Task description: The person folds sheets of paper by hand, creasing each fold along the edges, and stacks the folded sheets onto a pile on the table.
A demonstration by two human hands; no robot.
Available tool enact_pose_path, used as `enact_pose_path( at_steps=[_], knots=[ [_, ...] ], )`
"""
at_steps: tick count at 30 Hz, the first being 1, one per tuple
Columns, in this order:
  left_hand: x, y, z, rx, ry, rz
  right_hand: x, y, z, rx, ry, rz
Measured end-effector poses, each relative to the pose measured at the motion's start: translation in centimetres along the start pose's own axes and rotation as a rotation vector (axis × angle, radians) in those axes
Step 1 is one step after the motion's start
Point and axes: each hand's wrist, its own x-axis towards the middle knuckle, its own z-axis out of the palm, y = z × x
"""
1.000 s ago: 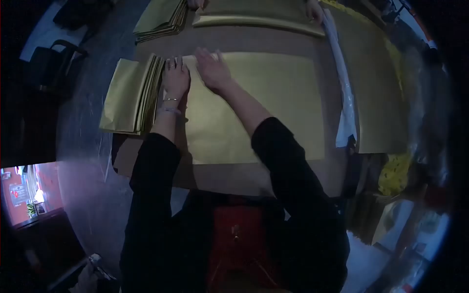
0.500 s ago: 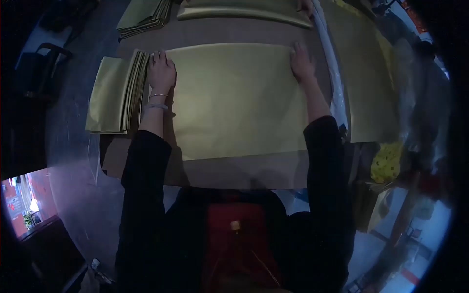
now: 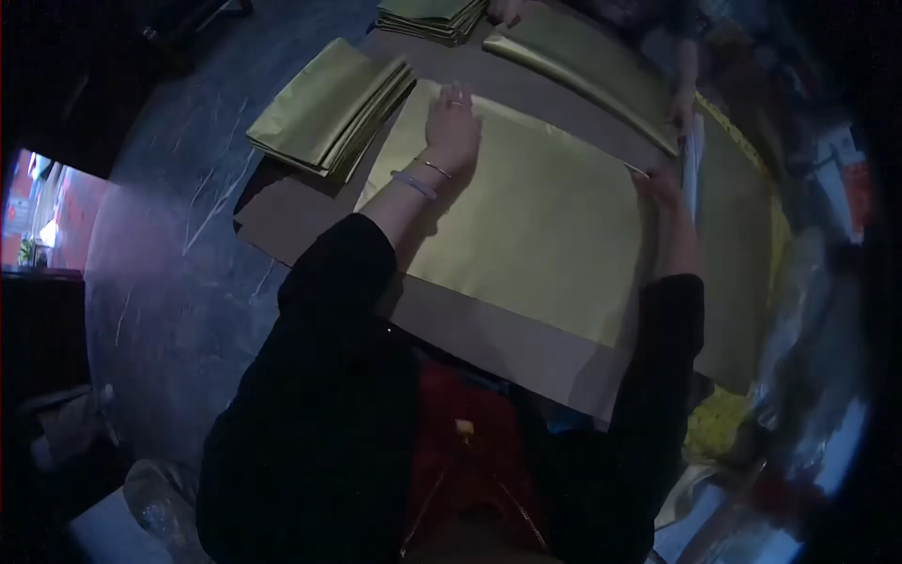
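A large gold paper sheet (image 3: 536, 221) lies in front of me on a brown board. My left hand (image 3: 454, 130), with bracelets at the wrist, rests on the sheet near its far left edge. Its fingers point away from me and look laid on the paper. At the far right corner, my right hand (image 3: 663, 188) has its fingers closed on the edge of the sheet, where a bright line suggests the paper is slightly raised. A stack of folded gold sheets (image 3: 329, 108) sits left of my left hand.
Another folded gold sheet (image 3: 583, 66) lies across the far side, with a co-worker's hands (image 3: 683, 108) at its ends. A second gold stack (image 3: 434, 19) is at the far left. More gold material (image 3: 738, 244) spreads along the right. The board's edge (image 3: 507, 362) faces me.
My view has turned, so the table appears tilted. My left hand has shifted inward over the sheet from its left edge. The right hand now closes on the far right corner.
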Motion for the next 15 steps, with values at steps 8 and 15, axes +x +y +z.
enact_pose_path(
  at_steps=[8,15],
  knots=[
    [-16.6,17.9,-6.8,-0.815,-0.156,0.483,-3.9,5.0,-5.4,0.378,0.214,0.210],
    [-20.4,16.6,-9.5,-0.821,-0.306,0.730,-14.1,6.7,-2.8,1.112,0.418,0.566]
  ],
)
